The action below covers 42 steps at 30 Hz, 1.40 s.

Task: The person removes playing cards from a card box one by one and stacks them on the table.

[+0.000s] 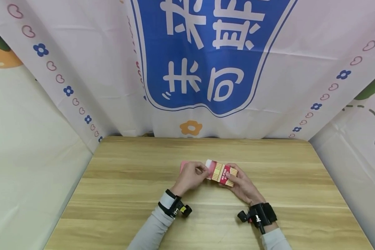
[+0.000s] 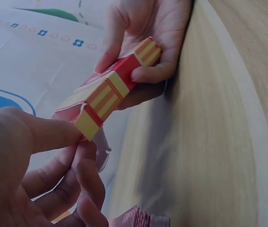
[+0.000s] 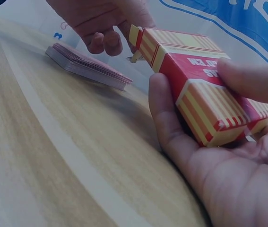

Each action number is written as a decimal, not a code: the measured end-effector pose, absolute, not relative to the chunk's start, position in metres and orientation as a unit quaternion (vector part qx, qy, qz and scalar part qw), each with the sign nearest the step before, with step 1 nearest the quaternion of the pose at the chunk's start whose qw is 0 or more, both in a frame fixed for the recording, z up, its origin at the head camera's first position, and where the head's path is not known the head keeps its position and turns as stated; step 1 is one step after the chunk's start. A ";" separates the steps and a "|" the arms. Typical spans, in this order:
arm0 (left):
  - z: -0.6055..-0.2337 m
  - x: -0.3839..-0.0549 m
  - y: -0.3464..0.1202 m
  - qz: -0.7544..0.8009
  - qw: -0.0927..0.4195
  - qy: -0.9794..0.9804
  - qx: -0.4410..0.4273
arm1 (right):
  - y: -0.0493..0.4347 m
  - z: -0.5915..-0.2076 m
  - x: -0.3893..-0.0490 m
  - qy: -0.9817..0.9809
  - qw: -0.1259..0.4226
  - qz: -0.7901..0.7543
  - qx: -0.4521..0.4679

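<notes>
A red and yellow striped playing card box (image 1: 218, 172) is tilted in my right hand (image 1: 245, 187), whose thumb lies on its printed face and whose fingers curl around the other side. The box's far end stands open, with a small yellow flap (image 2: 88, 126) sticking out there. At that end my left hand (image 1: 190, 177) pinches the edge of the box between thumb and forefinger. A pink-backed deck of cards (image 3: 89, 67) lies stacked on the table just beyond the left hand, mostly hidden behind it in the head view.
The wood-grain table (image 1: 137, 215) has a pale edge band. A white cloth (image 1: 112, 69) with a blue printed sign hangs along the table's far edge. Black wrist straps with cameras (image 1: 257, 217) sit on both forearms.
</notes>
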State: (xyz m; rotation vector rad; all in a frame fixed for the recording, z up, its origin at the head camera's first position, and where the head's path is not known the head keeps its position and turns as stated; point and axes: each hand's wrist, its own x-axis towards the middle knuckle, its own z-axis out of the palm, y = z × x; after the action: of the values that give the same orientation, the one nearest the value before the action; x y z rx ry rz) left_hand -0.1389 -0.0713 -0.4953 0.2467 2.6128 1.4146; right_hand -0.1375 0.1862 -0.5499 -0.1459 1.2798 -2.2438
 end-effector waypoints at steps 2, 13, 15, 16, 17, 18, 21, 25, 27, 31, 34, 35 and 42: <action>-0.495 -0.140 -0.073 0.479 0.083 0.870 0.084 | 0.186 -0.550 -0.138 0.474 0.273 -0.835 -0.057; -0.489 -0.151 -0.094 0.536 0.062 0.838 0.073 | 0.186 -0.550 -0.138 0.458 0.268 -0.846 -0.049; -0.488 -0.153 -0.098 0.550 0.061 0.830 0.062 | 0.186 -0.549 -0.138 0.457 0.268 -0.847 -0.052; -0.487 -0.153 -0.099 0.558 0.063 0.826 0.055 | 0.186 -0.549 -0.138 0.457 0.268 -0.847 -0.053; -0.487 -0.154 -0.101 0.565 0.064 0.821 0.048 | 0.185 -0.549 -0.138 0.457 0.268 -0.846 -0.053; -0.487 -0.155 -0.102 0.571 0.064 0.818 0.039 | 0.185 -0.548 -0.138 0.458 0.269 -0.846 -0.053; -0.485 -0.156 -0.105 0.589 0.063 0.806 0.014 | 0.185 -0.548 -0.139 0.462 0.268 -0.844 -0.053; -0.483 -0.158 -0.108 0.619 0.064 0.782 -0.008 | 0.186 -0.549 -0.138 0.465 0.267 -0.842 -0.055; -0.482 -0.159 -0.109 0.634 0.063 0.770 -0.014 | 0.187 -0.550 -0.138 0.464 0.267 -0.843 -0.055; -0.481 -0.161 -0.112 0.647 0.054 0.760 -0.021 | 0.187 -0.552 -0.138 0.462 0.267 -0.843 -0.063; -0.479 -0.163 -0.115 0.652 0.042 0.757 -0.025 | 0.187 -0.552 -0.138 0.463 0.266 -0.843 -0.067; -0.478 -0.163 -0.117 0.654 0.038 0.755 -0.027 | 0.187 -0.552 -0.138 0.463 0.266 -0.843 -0.066; -0.480 -0.168 -0.132 0.667 0.017 0.743 -0.052 | 0.187 -0.550 -0.138 0.464 0.268 -0.843 -0.053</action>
State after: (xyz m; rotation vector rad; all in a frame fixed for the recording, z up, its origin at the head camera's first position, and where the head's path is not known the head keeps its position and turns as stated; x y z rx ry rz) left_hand -0.1682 -0.1321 -0.4803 -0.1606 2.3098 2.0741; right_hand -0.1376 0.1874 -0.5504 -0.1437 1.2516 -2.2743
